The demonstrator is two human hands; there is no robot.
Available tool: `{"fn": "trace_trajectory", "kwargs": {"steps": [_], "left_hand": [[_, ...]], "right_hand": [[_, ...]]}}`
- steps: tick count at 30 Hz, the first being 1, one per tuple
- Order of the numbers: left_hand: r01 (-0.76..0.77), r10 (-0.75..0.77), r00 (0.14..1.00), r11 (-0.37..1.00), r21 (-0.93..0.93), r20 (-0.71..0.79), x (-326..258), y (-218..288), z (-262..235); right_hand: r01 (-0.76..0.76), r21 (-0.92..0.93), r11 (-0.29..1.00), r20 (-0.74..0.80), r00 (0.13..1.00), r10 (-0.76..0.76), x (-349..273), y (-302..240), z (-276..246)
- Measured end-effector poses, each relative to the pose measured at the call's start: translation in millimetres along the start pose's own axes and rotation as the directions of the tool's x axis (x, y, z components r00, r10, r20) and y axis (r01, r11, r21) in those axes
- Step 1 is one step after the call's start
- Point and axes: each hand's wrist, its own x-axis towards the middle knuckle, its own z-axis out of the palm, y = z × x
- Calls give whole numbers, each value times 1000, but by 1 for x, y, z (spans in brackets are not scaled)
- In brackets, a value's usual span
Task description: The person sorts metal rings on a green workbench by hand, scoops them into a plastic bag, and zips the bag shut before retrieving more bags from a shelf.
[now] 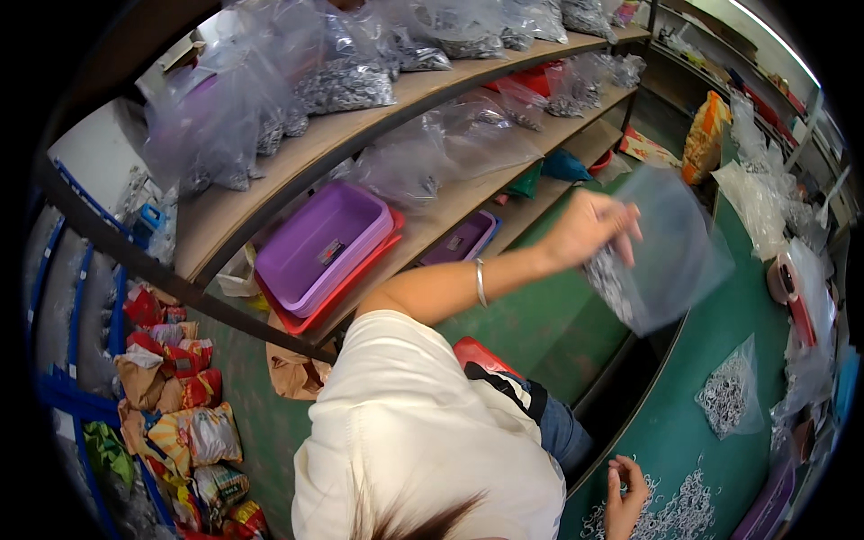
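Bag [679, 247], clear w/ silver pcs [612, 283], is in L hand [596, 229], bent fingers pinching its plastic; it's blurred, spreading out past fingertips. R hand [627, 499] is at green table [657, 418], fingers loosely bent; can't tell if they hold a pc. Loose pcs [687, 506] lie just beside those fingers; 2nd bag [727, 393] lies beyond them. Purple tray [315, 238] sits well apart from L fingers.

Looks down from head height, fisheye-wide, close above a cream shirt [396, 423], toward shelving [297, 157] and green worktop [670, 414].
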Motion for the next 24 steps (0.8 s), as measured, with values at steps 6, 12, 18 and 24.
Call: {"fn": "trace_trajectory", "kwargs": {"steps": [6, 12, 18, 24], "left_hand": [[-146, 347, 788, 908, 393, -509, 5, 85, -119], [101, 764, 268, 584, 806, -587, -48, 172, -247], [120, 674, -334, 724, 679, -659, -126, 263, -360], [-326, 328, 516, 929, 173, -791, -175, 288, -363]], "right_hand": [[141, -46, 989, 157, 979, -132, 8, -24, 5], [295, -168, 940, 358, 907, -221, 17, -18, -3], [433, -165, 886, 369, 860, -351, 45, -14, -8], [472, -161, 867, 397, 835, -381, 55, -8, -8]]}}
